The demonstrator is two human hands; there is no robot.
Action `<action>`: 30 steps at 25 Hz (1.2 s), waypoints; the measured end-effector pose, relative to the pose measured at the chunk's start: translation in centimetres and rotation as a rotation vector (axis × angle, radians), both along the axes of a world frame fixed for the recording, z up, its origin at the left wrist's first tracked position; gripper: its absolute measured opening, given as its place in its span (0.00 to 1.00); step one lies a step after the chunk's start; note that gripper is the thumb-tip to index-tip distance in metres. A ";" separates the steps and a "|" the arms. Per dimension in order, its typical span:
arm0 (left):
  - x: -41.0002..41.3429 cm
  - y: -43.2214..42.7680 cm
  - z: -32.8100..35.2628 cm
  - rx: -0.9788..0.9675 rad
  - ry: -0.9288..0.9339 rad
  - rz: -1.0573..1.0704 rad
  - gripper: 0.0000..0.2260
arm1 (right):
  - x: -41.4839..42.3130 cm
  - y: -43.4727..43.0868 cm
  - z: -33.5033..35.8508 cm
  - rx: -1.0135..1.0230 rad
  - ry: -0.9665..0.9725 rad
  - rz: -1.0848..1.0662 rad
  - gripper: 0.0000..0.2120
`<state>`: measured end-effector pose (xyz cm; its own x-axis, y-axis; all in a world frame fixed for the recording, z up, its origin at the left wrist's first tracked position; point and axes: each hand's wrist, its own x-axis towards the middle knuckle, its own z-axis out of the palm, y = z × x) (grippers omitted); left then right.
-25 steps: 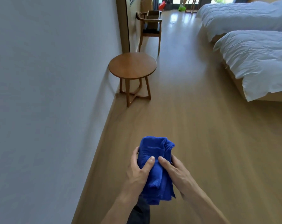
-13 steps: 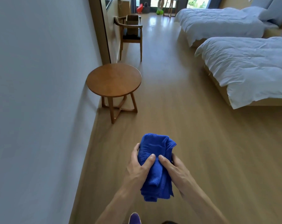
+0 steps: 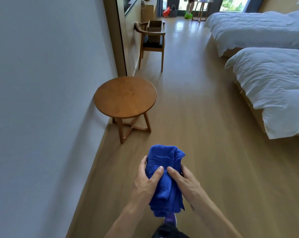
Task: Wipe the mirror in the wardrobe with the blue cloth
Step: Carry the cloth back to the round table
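Both hands grip the bunched blue cloth [image 3: 164, 177] above the wooden floor [image 3: 205, 143]: left hand [image 3: 148, 182] and right hand [image 3: 185, 183], thumbs pressed into it. Ahead, a round wooden side table [image 3: 125, 97] touches the wall [image 3: 42, 100].

A single head-worn wide-angle view looks forward and down along the wooden floor [image 3: 205, 127]. The hands [image 3: 164, 182] sit close, low at centre. The wall [image 3: 42, 100] runs left of them, the beds [image 3: 274, 86] lie ahead to their right.
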<state>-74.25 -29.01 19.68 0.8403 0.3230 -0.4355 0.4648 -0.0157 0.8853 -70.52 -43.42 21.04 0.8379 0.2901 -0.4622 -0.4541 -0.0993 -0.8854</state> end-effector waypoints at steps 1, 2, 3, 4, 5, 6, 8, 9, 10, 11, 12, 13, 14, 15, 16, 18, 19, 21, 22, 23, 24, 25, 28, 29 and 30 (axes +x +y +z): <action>1.4 -0.6 0.4 -0.004 0.005 0.004 0.35 | 1.6 -0.5 0.2 0.005 0.000 0.011 0.11; 2.9 -1.3 0.8 -0.001 0.005 0.011 0.37 | 3.5 -1.1 0.5 0.004 -0.005 0.030 0.11; 4.5 -1.9 1.0 0.005 0.001 0.022 0.38 | 5.3 -1.7 0.8 0.002 -0.009 0.045 0.11; 6.1 -2.2 1.2 0.008 -0.005 0.036 0.38 | 7.2 -2.1 0.9 0.004 -0.010 0.050 0.11; 7.7 -2.4 1.2 0.005 -0.007 0.046 0.38 | 9.0 -2.5 0.9 0.008 -0.010 0.053 0.12; 9.1 -2.6 1.3 0.000 0.000 0.051 0.37 | 10.5 -2.7 1.0 0.013 -0.010 0.061 0.12; 11.7 -2.7 1.4 0.004 0.014 0.055 0.37 | 13.3 -2.8 0.7 0.017 -0.007 0.083 0.12; 12.4 -2.6 1.5 0.011 0.015 0.051 0.38 | 14.1 -2.7 0.7 0.017 -0.008 0.083 0.12; 13.7 -2.4 1.5 0.011 0.012 0.051 0.39 | 15.3 -2.6 0.6 0.012 -0.006 0.086 0.12; 15.1 -2.2 1.3 0.001 0.010 0.059 0.41 | 16.7 -2.3 0.4 0.004 -0.003 0.093 0.12; 16.5 -1.8 1.0 -0.010 0.010 0.072 0.42 | 18.2 -1.9 0.3 -0.006 -0.001 0.099 0.12; 17.9 -1.4 0.8 -0.021 0.009 0.084 0.42 | 19.7 -1.4 0.1 -0.017 0.002 0.101 0.12; 19.4 -1.0 0.5 -0.033 0.011 0.090 0.41 | 21.2 -0.8 -0.1 -0.027 0.005 0.097 0.12; 21.0 -0.4 0.1 -0.048 0.010 0.094 0.39 | 22.7 -0.2 -0.3 -0.032 0.008 0.089 0.12; 22.5 0.1 -0.1 -0.062 0.007 0.098 0.35 | 24.1 0.4 -0.4 -0.035 0.010 0.082 0.11; 25.7 1.4 -0.5 -0.104 -0.007 0.101 0.31 | 27.0 1.8 -0.4 -0.051 0.009 0.076 0.11; 27.5 2.3 -0.6 -0.122 -0.015 0.095 0.30 | 28.7 2.5 -0.4 -0.064 0.004 0.074 0.11; 30.9 4.1 -0.5 -0.126 -0.032 0.068 0.30 | 31.9 4.0 0.0 -0.078 -0.006 0.078 0.12; 32.5 4.9 -0.4 -0.126 -0.039 0.057 0.29 | 33.4 4.7 0.3 -0.076 -0.009 0.084 0.11; 34.0 5.8 -0.4 -0.122 -0.044 0.054 0.27 | 34.7 5.5 0.5 -0.073 -0.012 0.086 0.11; 35.4 6.5 -0.4 -0.113 -0.045 0.055 0.25 | 35.9 6.2 0.5 -0.070 -0.013 0.084 0.11; 36.4 7.1 -0.4 -0.101 -0.049 0.056 0.24 | 37.0 6.7 0.5 -0.065 -0.012 0.080 0.10; 38.7 8.3 -0.6 -0.078 -0.048 0.085 0.25 | 39.5 8.1 0.3 -0.048 0.014 0.089 0.10; 39.4 8.5 -0.6 -0.074 -0.047 0.094 0.26 | 40.3 8.4 0.2 -0.049 0.018 0.098 0.10; 40.0 8.5 -0.6 -0.072 -0.040 0.099 0.27 | 41.2 8.6 0.1 -0.047 0.022 0.106 0.10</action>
<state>-34.21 -20.47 19.04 0.8229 0.3744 -0.4274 0.4253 0.0928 0.9003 -29.34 -34.84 21.10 0.7933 0.3542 -0.4952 -0.4578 -0.1892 -0.8687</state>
